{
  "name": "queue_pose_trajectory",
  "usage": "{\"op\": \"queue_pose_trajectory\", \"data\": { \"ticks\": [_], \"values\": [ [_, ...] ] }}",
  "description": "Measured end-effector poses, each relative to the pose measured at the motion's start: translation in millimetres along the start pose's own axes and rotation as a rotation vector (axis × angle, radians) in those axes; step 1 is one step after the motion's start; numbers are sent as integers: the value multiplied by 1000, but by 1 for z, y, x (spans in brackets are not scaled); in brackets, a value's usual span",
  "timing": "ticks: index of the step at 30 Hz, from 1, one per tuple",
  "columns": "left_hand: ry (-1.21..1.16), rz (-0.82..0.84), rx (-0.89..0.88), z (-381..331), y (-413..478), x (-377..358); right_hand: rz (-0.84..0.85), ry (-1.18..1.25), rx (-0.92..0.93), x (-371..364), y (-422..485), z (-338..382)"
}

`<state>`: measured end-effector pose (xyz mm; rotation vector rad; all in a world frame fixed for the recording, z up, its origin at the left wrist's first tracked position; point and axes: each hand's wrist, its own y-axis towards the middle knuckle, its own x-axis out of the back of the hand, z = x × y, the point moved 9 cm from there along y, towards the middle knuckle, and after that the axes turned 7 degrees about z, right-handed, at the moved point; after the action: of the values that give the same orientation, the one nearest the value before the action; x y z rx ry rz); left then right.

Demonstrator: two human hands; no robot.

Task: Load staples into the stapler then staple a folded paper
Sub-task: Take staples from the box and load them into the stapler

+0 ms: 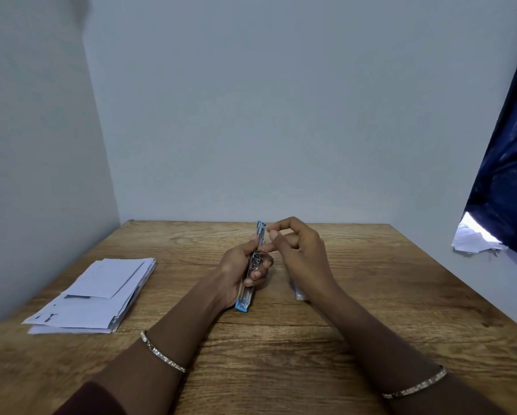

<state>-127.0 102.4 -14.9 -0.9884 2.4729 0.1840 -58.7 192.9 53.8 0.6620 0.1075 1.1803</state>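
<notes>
My left hand (241,269) grips a blue and silver stapler (246,298) above the middle of the wooden table (281,348). The stapler is swung fully open, one blue end pointing away from me and the other toward me. My right hand (299,250) hovers beside its far half, thumb and forefinger pinched close together; whether a staple strip lies between them is too small to tell. A small pale box (298,292), probably the staples, lies on the table partly hidden under my right wrist. A stack of white folded papers (98,298) lies at the left.
Pale walls close off the table at the back and left. A dark blue curtain (508,175) hangs at the right, with crumpled white paper (473,241) below it beyond the table's right edge.
</notes>
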Motion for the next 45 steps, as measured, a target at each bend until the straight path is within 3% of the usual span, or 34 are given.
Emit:
{"op": "queue_pose_trajectory", "data": {
  "ticks": [4,7,13,17,26,36,45],
  "values": [
    [137,60,9,0,-3,-11,-75,-6,-101,14,4,-14],
    [233,68,-6,-2,-4,-16,-39,132,-235,15,5,-28],
    [393,104,-170,-14,-5,-26,9,292,-285,10,6,-28],
    [452,141,-286,-26,-8,-32,5,320,-269,14,10,-25],
    [482,123,-330,-33,-10,-32,-31,267,-217,15,9,-19],
    [438,132,-313,-30,-9,-36,-235,94,-34,31,6,-2],
    [423,130,-275,-26,-10,-40,-233,133,-52,25,5,-7]
  ]
}}
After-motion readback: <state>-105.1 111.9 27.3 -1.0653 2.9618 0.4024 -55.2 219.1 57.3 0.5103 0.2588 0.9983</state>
